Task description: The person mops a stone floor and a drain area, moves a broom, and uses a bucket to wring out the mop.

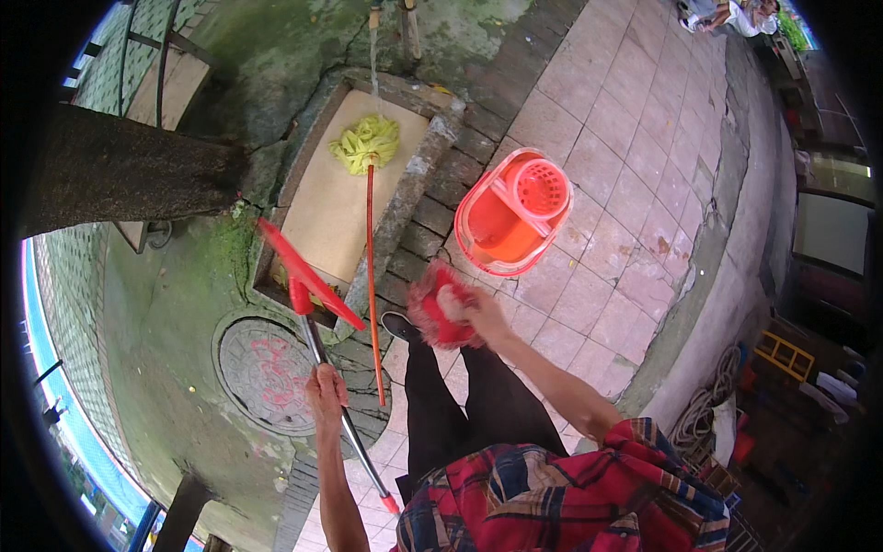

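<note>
My left hand (325, 393) grips the metal pole (360, 445) of a floor mop, whose long, flat red head (310, 276) is raised at the far end. In my right hand (486, 319) is a shaggy red mop cover (431, 286), blurred by motion. Just beyond it, a red plastic mop bucket (463, 234) stands on the paving, with a wringer basket (541, 186) at one end and liquid inside. A yellow-green strip mop (364, 141) lies in a shallow trough (412, 179), its thin red handle (370, 255) reaching back over the rim toward me.
Water runs from a tap (374, 19) into the trough's far end. A tree trunk (138, 169) rises at left, near a round manhole cover (265, 376). A seated person (748, 17) is at the far upper right. Coiled hose (703, 407) lies by the right-hand wall.
</note>
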The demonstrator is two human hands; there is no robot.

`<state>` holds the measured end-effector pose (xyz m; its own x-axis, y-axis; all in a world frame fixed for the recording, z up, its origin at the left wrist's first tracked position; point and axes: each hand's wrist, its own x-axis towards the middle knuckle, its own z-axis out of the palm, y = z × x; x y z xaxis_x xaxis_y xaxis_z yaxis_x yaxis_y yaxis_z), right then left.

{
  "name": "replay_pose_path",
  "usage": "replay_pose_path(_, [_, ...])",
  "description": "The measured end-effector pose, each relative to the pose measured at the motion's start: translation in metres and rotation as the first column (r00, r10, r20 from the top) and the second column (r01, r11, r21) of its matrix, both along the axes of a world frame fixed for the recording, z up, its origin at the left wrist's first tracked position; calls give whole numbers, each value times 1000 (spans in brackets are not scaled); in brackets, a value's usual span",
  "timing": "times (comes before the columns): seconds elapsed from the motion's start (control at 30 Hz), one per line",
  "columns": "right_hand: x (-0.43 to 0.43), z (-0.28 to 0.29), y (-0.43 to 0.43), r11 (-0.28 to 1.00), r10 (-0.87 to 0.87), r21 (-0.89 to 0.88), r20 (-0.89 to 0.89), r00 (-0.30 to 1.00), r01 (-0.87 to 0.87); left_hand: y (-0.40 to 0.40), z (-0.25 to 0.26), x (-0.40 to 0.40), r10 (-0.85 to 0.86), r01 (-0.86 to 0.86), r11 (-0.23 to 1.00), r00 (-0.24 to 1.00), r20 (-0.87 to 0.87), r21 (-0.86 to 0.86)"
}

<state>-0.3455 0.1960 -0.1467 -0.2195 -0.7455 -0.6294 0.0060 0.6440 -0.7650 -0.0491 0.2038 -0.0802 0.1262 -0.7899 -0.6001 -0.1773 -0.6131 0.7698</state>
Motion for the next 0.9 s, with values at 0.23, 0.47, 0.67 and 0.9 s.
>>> replay_pose_path(0.23, [-131,-31,-19,1000,-3,-21,-476,879,-8,2,-19,-13,59,9,946,978,-199,323])
replay_pose_path(0.47, [-192,-53,-101,800,437,266,-873,218,-538,-23,-14,-39,167,292,811,716,-678,508])
replay_pose_path(0.67, [-66,-35,-128,982,-148,190,734,663,9,-47,-8,-51,161,309,832,660,-734,461])
replay_pose_path(0.9, [13,-4,-184,956,-266,146,801,537,254,-94,-24,-47,179,274,857,635,-751,436])
